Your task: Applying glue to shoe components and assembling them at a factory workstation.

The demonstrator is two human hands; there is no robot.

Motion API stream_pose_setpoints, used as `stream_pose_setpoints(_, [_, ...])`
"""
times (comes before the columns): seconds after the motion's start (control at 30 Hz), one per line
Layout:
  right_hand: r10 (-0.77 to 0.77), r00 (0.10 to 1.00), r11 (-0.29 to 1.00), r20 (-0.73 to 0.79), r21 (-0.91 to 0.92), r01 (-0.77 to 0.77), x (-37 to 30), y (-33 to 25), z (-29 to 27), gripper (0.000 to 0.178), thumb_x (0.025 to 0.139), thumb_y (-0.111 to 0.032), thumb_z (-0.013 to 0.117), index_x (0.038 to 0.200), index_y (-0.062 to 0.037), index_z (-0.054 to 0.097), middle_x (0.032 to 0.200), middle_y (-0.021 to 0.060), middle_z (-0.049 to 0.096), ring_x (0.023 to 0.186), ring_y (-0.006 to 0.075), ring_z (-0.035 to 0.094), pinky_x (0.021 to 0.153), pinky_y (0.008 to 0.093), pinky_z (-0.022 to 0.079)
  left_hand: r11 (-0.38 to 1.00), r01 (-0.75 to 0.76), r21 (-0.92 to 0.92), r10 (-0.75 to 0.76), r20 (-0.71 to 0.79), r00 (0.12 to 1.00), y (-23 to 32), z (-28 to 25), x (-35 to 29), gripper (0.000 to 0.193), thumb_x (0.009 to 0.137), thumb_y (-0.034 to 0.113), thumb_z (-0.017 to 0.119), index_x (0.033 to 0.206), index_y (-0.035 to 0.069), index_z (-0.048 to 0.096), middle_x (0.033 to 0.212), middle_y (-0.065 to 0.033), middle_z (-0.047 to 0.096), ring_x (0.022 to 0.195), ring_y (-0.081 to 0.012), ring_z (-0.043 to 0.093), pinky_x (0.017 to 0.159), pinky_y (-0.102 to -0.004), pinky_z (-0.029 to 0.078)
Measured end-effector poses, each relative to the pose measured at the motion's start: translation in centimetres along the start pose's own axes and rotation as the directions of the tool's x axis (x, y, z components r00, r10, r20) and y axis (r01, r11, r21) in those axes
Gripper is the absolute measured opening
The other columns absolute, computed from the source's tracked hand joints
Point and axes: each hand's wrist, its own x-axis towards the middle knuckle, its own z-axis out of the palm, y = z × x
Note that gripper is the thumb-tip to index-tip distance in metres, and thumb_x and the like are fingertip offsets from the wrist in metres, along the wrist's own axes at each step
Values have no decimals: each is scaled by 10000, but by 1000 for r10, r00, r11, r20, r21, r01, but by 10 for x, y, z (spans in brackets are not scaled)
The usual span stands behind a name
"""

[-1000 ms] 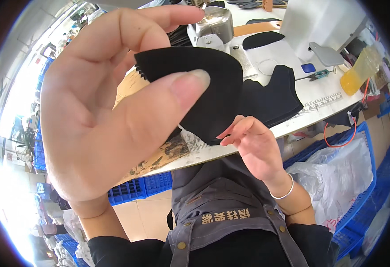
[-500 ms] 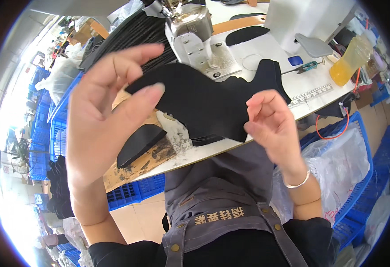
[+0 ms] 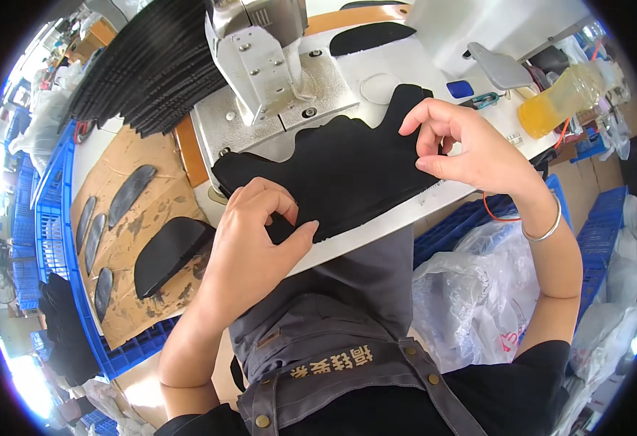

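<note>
Black fabric pieces (image 3: 347, 167), cut with a wavy upper edge, lie stacked along the front of a white sewing table (image 3: 362, 231). Their upper edge reaches the metal plate of a machine (image 3: 249, 69). My left hand (image 3: 249, 243) rests at the fabric's near left edge, fingers bent and thumb apart from them. At the right end, my right hand (image 3: 471, 149) hovers at or just touches the cloth, with a gap between index finger and thumb. Neither hand visibly pinches the cloth. A curved black piece (image 3: 169, 254) lies on stained cardboard left of my left hand.
Many black strips (image 3: 144, 69) are piled behind left. Dark oval pieces (image 3: 131, 195) lie on the cardboard (image 3: 155, 163). Another black piece (image 3: 373, 38), thread snips (image 3: 482, 100) and a bottle of yellow liquid (image 3: 543, 116) sit toward the right. Plastic bags (image 3: 471, 291) fill a blue crate below.
The view has shifted, showing more of the cardboard. The fabric now lies flatter, its wavy edge toward the machine. My left hand came down to its near edge; my right moved over its right end.
</note>
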Motion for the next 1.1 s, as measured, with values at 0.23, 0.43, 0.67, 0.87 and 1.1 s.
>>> stream_pose_setpoints(0.23, [6, 1000, 999, 18, 39, -7, 4, 0, 2, 326, 787, -76, 708, 1071, -36, 555, 730, 9, 593, 681, 90, 549, 634, 248, 437, 993, 61, -97, -57, 48, 997, 2, -6, 2, 262, 721, 79, 740, 742, 18, 486, 837, -9, 516, 703, -105, 407, 641, -244, 357])
stream_pose_setpoints(0.43, [19, 999, 999, 30, 28, -20, 10, 2, 4, 334, 765, -53, 708, 1067, -50, 565, 691, -12, 560, 652, 72, 521, 623, 237, 404, 988, 108, -106, -110, -20, 994, -1, 1, 1, 231, 728, 81, 752, 710, 9, 533, 792, -77, 552, 747, -225, 521, 680, -315, 423])
stream_pose_setpoints(0.67, [-4, 1000, 996, 9, -88, 5, 16, 6, 7, 284, 770, -55, 698, 1024, -17, 577, 661, 21, 585, 617, 101, 544, 585, 254, 424, 998, 49, 32, -44, -118, 992, -5, 7, 1, 215, 690, 48, 763, 699, 12, 551, 814, -87, 559, 767, -262, 530, 708, -334, 423])
stream_pose_setpoints(0.87, [-18, 1000, 992, 11, -124, 19, 17, 7, 8, 283, 764, -57, 700, 1017, -15, 582, 665, 23, 593, 617, 106, 545, 582, 258, 426, 997, 70, 31, -67, -103, 992, -7, 8, 2, 217, 684, 54, 766, 692, 9, 554, 809, -84, 546, 770, -254, 523, 708, -331, 421])
stream_pose_setpoints(1.1, [-1, 1000, 993, 21, -115, 3, 18, 7, 7, 280, 766, -49, 699, 1018, -14, 582, 668, 25, 594, 630, 107, 550, 597, 258, 433, 995, 70, 64, -64, -96, 993, -4, 8, 4, 215, 679, 50, 764, 699, 9, 554, 804, -87, 534, 761, -255, 516, 697, -334, 418])
